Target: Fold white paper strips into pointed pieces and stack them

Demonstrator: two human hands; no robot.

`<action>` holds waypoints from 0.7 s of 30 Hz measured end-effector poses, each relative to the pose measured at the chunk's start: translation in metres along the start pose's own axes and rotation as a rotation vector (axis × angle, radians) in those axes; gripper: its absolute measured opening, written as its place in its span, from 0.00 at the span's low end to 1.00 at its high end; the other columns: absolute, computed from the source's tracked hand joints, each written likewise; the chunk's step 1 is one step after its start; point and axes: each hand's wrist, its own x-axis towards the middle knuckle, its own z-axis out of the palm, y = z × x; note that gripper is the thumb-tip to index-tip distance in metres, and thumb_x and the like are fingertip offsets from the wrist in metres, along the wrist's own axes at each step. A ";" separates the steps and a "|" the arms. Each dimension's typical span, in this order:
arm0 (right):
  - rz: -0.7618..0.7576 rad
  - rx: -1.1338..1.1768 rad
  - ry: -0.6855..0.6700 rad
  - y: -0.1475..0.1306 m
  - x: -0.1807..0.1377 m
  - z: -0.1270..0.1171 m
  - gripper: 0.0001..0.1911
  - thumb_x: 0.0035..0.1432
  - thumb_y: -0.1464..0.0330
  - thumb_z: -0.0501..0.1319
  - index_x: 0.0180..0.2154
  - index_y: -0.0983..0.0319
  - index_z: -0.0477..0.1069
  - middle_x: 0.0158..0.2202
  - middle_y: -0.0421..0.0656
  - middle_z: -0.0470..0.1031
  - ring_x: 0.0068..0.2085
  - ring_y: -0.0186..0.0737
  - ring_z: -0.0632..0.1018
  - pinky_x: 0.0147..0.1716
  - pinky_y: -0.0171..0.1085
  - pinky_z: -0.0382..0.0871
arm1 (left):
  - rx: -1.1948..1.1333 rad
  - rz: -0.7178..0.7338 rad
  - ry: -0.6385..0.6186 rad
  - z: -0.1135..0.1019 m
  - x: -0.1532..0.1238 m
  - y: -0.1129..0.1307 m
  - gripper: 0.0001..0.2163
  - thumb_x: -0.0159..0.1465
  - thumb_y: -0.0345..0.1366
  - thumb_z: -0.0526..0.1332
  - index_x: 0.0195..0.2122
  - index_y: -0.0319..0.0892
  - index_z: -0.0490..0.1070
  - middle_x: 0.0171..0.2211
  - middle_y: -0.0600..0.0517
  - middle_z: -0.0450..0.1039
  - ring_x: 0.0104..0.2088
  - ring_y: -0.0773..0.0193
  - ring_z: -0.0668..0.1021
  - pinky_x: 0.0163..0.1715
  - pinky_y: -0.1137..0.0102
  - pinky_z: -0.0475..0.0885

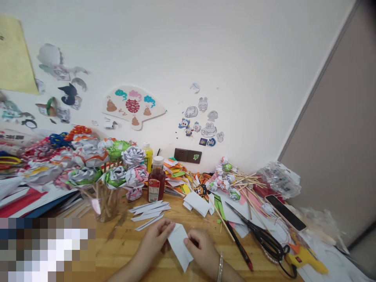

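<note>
A folded piece of white paper (179,247) is held between my two hands above the wooden table. My left hand (158,237) pinches its upper left corner. On its right edge, my right hand (202,248) grips it with the thumb on top; a bracelet circles that wrist. Several narrow folded white paper strips (150,211) lie just beyond my left hand. Past my right hand are more folded white papers (199,203). The fingers beneath the paper are partly hidden.
Paper flowers in a clear container (107,205) stand at left, beside a red-brown bottle (156,182). To the right lie black scissors (264,239), a black pen (239,244), a yellow glue gun (307,259) and a phone (285,212). Wooden sticks (246,181) clutter the back.
</note>
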 end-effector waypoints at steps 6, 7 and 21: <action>0.163 0.310 0.039 0.008 0.002 0.003 0.14 0.51 0.61 0.53 0.20 0.63 0.60 0.15 0.33 0.55 0.17 0.28 0.60 0.15 0.27 0.52 | 0.231 0.155 -0.154 0.007 -0.011 0.003 0.15 0.51 0.47 0.54 0.26 0.38 0.67 0.20 0.56 0.66 0.22 0.69 0.66 0.21 0.77 0.60; 0.192 0.369 0.020 0.008 0.002 0.004 0.14 0.50 0.60 0.53 0.22 0.64 0.60 0.15 0.33 0.56 0.16 0.28 0.60 0.14 0.27 0.52 | 0.274 0.178 -0.169 0.008 -0.013 0.005 0.14 0.52 0.45 0.54 0.26 0.38 0.68 0.21 0.55 0.66 0.22 0.69 0.66 0.22 0.77 0.60; -0.128 0.083 0.012 -0.014 -0.005 -0.003 0.09 0.49 0.75 0.53 0.28 0.61 0.70 0.26 0.41 0.71 0.28 0.35 0.70 0.28 0.32 0.62 | -0.018 -0.024 -0.129 0.008 -0.002 0.000 0.09 0.50 0.39 0.49 0.23 0.38 0.62 0.15 0.58 0.61 0.15 0.71 0.64 0.16 0.76 0.59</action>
